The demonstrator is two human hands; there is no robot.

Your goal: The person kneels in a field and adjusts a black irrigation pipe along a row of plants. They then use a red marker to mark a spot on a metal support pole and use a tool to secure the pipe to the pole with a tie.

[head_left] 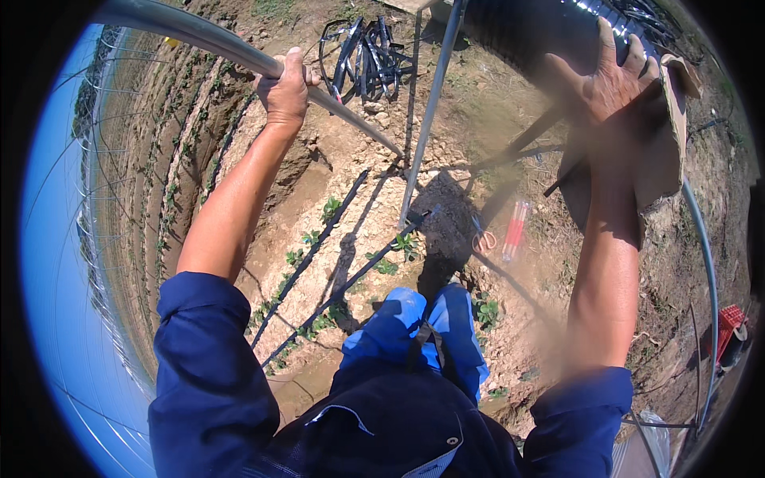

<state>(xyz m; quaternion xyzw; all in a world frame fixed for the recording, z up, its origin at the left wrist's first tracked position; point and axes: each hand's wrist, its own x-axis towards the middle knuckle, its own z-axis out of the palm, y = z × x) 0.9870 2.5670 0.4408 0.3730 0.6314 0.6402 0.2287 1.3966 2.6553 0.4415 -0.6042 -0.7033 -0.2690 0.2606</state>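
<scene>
My left hand [284, 92] is closed round a grey metal pole [199, 36], which slants from the upper left down to the ground. My right hand [610, 84] lies with fingers spread on a large roll of black drip tape [522, 30] at the upper right. Beside my right wrist, a torn cardboard side piece [673, 131] of the roll sticks out. Part of the roll is blurred, and its far end runs out of the picture. Another thin metal pole [430, 111] stands between my hands, meeting the soil ahead of my feet.
A tangle of black tape [366, 60] lies on the soil beyond the pole. Scissors [482, 237] and a clear package with red contents [516, 231] lie right of my feet. Two black drip lines [315, 243] run among small green plants. A red crate [727, 331] is far right.
</scene>
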